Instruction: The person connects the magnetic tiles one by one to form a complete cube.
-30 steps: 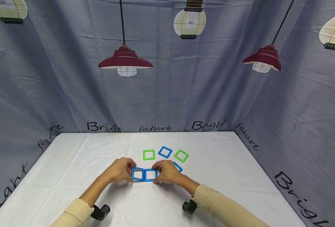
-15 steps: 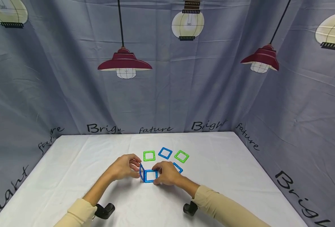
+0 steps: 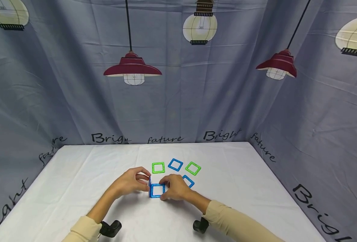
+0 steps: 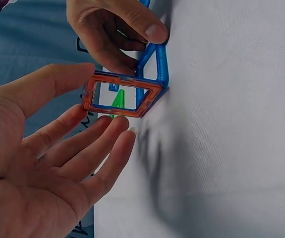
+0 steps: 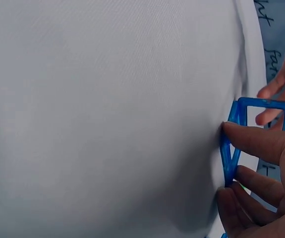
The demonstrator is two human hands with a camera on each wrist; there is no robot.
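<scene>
Two square magnetic tiles meet at an edge near the table's middle. One, a blue tile (image 3: pixel 158 196), lies flat on the white cloth, and my right hand (image 3: pixel 177 187) grips its right side between thumb and fingers. The other tile (image 4: pixel 113 111) stands upright along the left edge of the flat one. Its outer face looks orange in the left wrist view, and it is nearly edge-on in the head view. My left hand (image 3: pixel 130 182) pinches its upper edge with thumb and index finger, the other fingers loosely extended.
Behind the hands lie a green tile (image 3: pixel 153 168), a blue tile (image 3: pixel 173 168) and another green tile (image 3: pixel 190 172). One more blue tile (image 3: pixel 189 179) is partly hidden by the right hand. A grey printed curtain (image 3: pixel 172 111) encloses the table.
My left hand has tilted the left tile up from nearly flat to upright, moving rightward with it. The right hand keeps its grip, and the joined tiles sit slightly further left and nearer.
</scene>
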